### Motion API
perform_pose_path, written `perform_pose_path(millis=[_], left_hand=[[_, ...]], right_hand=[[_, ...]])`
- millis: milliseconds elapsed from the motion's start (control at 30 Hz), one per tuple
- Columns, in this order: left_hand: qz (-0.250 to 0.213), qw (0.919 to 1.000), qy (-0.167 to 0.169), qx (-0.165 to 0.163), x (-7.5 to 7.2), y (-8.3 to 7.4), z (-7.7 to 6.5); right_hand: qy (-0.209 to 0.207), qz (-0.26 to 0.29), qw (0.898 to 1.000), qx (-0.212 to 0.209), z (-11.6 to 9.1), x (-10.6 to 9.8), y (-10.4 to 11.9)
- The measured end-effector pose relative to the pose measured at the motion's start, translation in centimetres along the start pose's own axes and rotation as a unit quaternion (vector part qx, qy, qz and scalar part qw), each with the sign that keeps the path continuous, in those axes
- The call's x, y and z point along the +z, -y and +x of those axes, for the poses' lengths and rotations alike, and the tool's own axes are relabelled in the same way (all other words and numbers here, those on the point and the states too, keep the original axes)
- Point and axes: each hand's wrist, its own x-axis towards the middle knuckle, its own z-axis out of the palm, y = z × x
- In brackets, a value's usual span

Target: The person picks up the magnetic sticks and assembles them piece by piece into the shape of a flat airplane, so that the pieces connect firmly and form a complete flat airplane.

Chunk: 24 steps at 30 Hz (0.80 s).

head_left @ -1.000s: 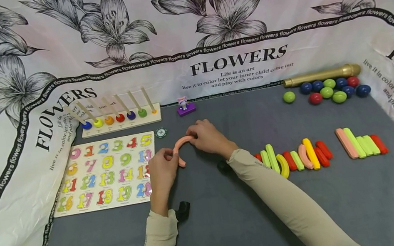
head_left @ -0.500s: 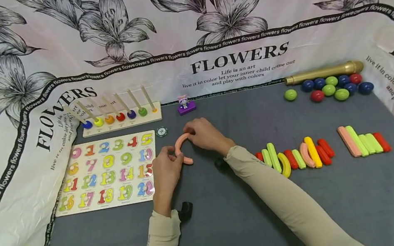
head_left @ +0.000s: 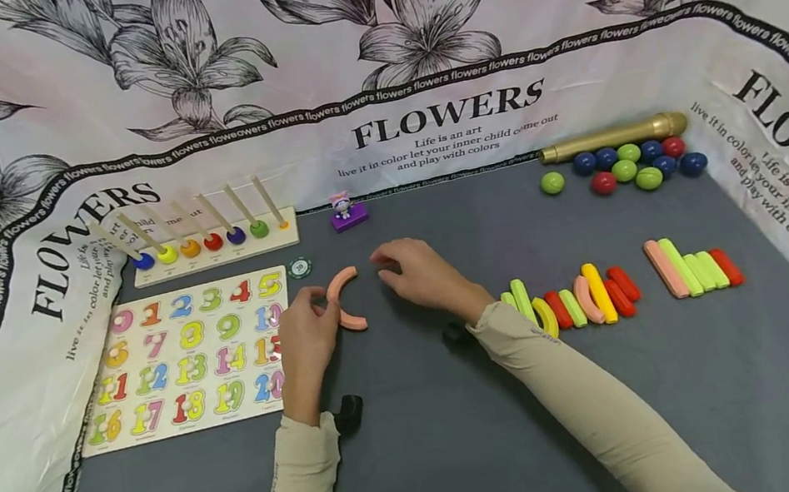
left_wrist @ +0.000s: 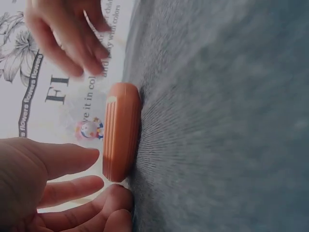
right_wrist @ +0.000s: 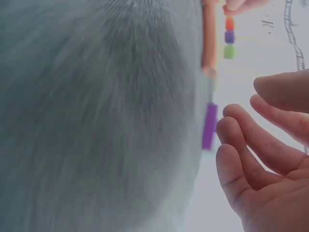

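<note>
On the grey cloth lies a peach stick of modelling clay point(head_left: 354, 322), bent into a C that opens to the right. Ridges run along this clay stick point(left_wrist: 120, 133) in the left wrist view. Just left of it is my left hand point(head_left: 304, 334), thumb and fingers parted, fingertips close beside the clay. My right hand point(head_left: 421, 272) hovers to the right of the stick, fingers loosely bent and holding nothing. A gap shows between its thumb and fingers in the right wrist view, where my right hand point(right_wrist: 270, 154) stands apart from the clay.
A number board point(head_left: 190, 350) lies left, partly under my left hand. Behind are a peg stand point(head_left: 213, 250), a poker chip point(head_left: 300, 268) and a purple figurine point(head_left: 348, 217). Right: coloured clay sticks point(head_left: 599, 297), another row point(head_left: 693, 267), coloured balls point(head_left: 624, 170), a gold rod point(head_left: 614, 138).
Both hands gripped the peach clay stick and bent it further into a C. The right hand has let go and drawn right; the left fingers have come off it. The head view has shifted.
</note>
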Motion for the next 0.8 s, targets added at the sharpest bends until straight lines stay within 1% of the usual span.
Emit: perform_pose_path(millis=[167,300,367,567,667,800], left_hand=[[0.007,0.9996,0.019,0.019,-0.1,0.1,1.0],[0.013,0.9985,0.045,0.026,0.2,0.0,1.7],[0.018,0.9982,0.052,0.023,0.0,0.1,1.9],[0.020,0.9982,0.053,0.018,-0.2,0.5,2.0],[0.020,0.9983,0.049,0.025,-0.1,0.6,2.0],[0.017,0.9980,0.047,0.037,0.0,0.6,2.0]], right_hand=[[-0.032,-0.002,0.999,-0.015,-2.9,-2.4,-0.5],[-0.051,0.001,0.999,-0.016,-5.3,-4.5,-1.3],[-0.058,0.001,0.998,-0.017,-6.3,-5.2,-1.6],[-0.073,0.025,0.997,-0.004,-9.1,-7.1,-2.7],[-0.083,0.031,0.996,0.009,-10.5,-7.9,-3.1],[-0.097,0.021,0.995,0.026,-12.0,-8.8,-3.7]])
